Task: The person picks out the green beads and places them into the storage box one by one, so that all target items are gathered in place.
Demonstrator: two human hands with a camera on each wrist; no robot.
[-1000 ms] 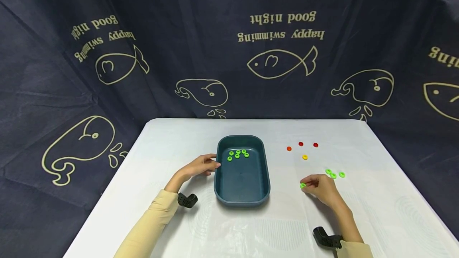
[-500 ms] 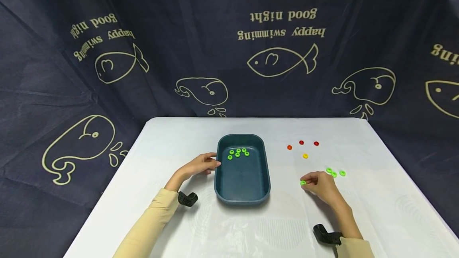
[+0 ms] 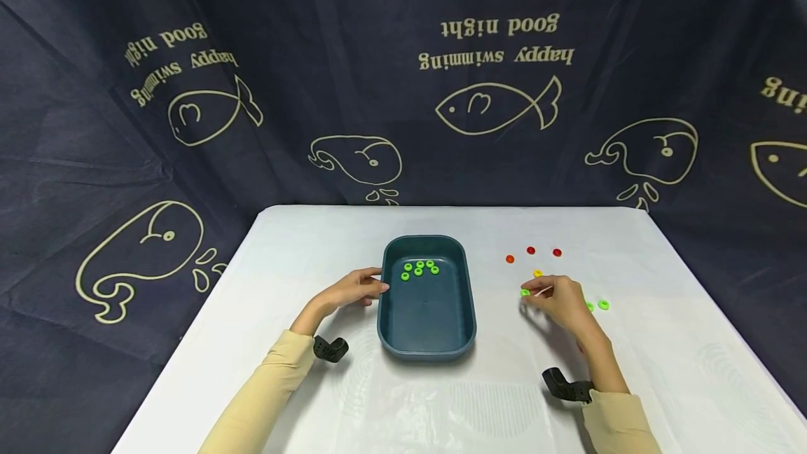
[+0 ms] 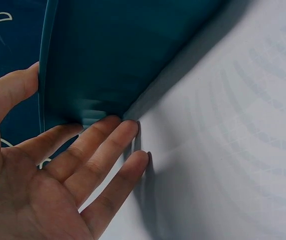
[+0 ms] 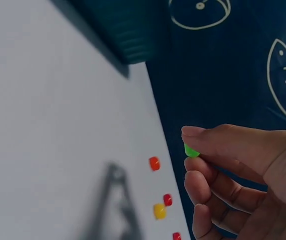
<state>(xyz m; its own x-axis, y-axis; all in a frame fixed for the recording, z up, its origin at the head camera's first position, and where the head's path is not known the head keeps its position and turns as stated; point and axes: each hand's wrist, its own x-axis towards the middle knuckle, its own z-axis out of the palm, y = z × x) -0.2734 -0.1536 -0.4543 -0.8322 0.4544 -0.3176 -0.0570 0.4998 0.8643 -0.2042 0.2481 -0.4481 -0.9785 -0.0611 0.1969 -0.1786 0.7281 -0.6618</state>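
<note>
A small bright-green ring (image 3: 525, 293) is pinched between the thumb and fingertips of my right hand (image 3: 563, 302), raised over the table to the right of the dark teal bin. The right wrist view shows this green ring (image 5: 191, 150) partly hidden by the thumb. My left hand (image 3: 349, 290) rests on the left side of the bin (image 3: 426, 354). Its thumb touches the rim, and the fairly straight fingers lie along the outer wall (image 4: 107, 55) in the left wrist view. Several green rings (image 3: 419, 271) lie inside the bin towards its far end.
Beyond the right hand lie an orange piece (image 3: 510, 258), two red pieces (image 3: 531, 250) and a yellow ring (image 3: 538, 273). Green rings (image 3: 603, 305) lie to its right, partly hidden behind the hand. A dark patterned cloth (image 3: 403, 76) hangs behind the white table (image 3: 315, 237).
My right hand has lifted and moved away from me, slightly left, carrying the green ring off the table's surface. My left hand has stayed at the bin.
</note>
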